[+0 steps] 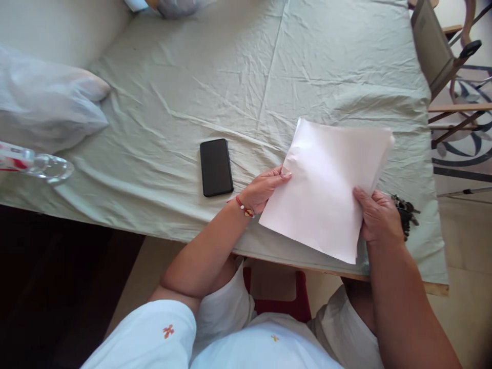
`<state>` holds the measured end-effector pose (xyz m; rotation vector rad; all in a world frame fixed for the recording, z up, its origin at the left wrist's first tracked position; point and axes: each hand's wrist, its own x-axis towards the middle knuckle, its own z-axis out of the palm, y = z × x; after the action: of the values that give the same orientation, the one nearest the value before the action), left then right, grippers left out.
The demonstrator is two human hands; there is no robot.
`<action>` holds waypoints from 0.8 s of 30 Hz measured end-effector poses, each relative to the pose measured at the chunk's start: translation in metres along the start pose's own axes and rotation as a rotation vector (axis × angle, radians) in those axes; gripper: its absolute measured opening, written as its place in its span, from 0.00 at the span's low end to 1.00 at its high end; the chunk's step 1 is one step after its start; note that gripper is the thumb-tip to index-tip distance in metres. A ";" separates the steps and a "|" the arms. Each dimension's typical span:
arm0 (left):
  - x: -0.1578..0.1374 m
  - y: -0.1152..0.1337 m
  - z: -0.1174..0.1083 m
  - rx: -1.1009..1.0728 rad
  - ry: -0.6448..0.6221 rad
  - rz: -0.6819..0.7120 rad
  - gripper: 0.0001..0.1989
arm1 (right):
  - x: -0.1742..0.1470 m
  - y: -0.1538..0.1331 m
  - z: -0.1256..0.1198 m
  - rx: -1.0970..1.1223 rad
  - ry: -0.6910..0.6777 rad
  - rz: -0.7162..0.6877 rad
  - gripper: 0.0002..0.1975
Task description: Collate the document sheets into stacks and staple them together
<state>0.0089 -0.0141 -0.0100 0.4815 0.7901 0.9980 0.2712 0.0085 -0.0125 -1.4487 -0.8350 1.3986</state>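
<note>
A stack of white paper sheets is held slightly tilted over the near edge of the table. My left hand pinches its left side, thumb on top and fingers mostly hidden beneath. On the right side, my right hand grips the stack, its thumb lying over the top sheet. The upper face of the paper looks blank. Left of my left hand lies a black smartphone, its screen dark. A bunch of keys rests just beyond my right hand, partly covered by it.
A wrinkled pale green cloth covers the table. At the left lie a clear plastic bottle and a whitish plastic bag. A folding chair stands past the right edge. Another bundle sits at the far edge.
</note>
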 end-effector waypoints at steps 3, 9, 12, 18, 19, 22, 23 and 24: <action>0.000 -0.003 0.001 -0.017 -0.008 -0.046 0.21 | 0.000 0.001 0.002 -0.011 0.047 -0.108 0.18; -0.001 -0.002 0.001 -0.023 -0.025 -0.023 0.19 | -0.004 -0.002 0.007 -0.035 0.015 -0.147 0.14; -0.003 0.004 -0.002 0.044 -0.009 -0.026 0.22 | -0.005 -0.003 0.002 -0.017 -0.033 -0.084 0.18; -0.002 0.011 -0.008 0.078 0.203 -0.011 0.22 | -0.007 0.000 -0.008 -0.053 -0.263 0.264 0.23; -0.002 0.010 -0.007 0.075 0.229 0.008 0.21 | -0.007 0.000 -0.009 -0.065 -0.292 0.282 0.24; -0.003 0.005 -0.004 0.089 0.161 0.024 0.21 | -0.003 0.000 -0.011 -0.059 -0.272 0.213 0.25; -0.003 0.003 -0.003 0.102 0.105 0.000 0.22 | -0.001 0.000 -0.010 -0.039 -0.229 0.165 0.24; -0.004 0.001 -0.001 0.117 0.058 -0.027 0.23 | 0.001 -0.001 -0.009 -0.015 -0.176 0.117 0.24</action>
<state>0.0063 -0.0175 -0.0084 0.5430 0.9085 0.9480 0.2802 0.0078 -0.0129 -1.4196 -0.8846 1.6292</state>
